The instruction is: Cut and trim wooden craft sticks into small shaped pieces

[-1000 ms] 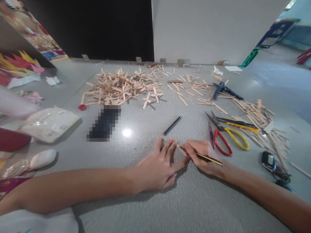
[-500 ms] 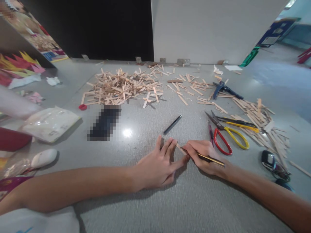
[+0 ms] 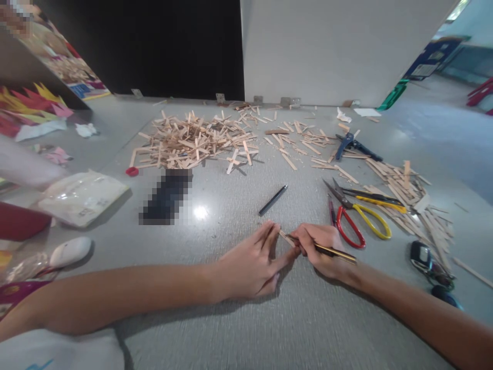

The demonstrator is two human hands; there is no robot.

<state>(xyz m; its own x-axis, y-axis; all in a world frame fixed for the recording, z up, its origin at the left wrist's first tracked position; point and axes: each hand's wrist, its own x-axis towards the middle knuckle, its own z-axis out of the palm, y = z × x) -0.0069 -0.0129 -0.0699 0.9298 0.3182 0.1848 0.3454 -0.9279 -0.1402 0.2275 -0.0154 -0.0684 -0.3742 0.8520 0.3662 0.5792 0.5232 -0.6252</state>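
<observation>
left hand (image 3: 250, 267): its fingers are lying spread, unclenched, tips pressing near both ends of a small wooden stick (image 3: 286, 238) on the gray table (image 3: 215, 339).
right hand (image 3: 321, 249): its fingers are grasping a black-and-yellow pencil (image 3: 339, 254), whose tip is reaching the stick between the left fingertips.
dark pen (image 3: 273, 200): lying just beyond the left fingertips.
scissors (image 3: 346, 204): resting right of the right fingers.
stick pile (image 3: 196, 139): sprawling well beyond the left fingers.

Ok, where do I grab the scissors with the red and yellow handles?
Best by the red handle and yellow handle, I'd say, coming from the near right. The scissors lie with both handles toward that side, while the pointed blades stand open, tips toward the far left.
</observation>
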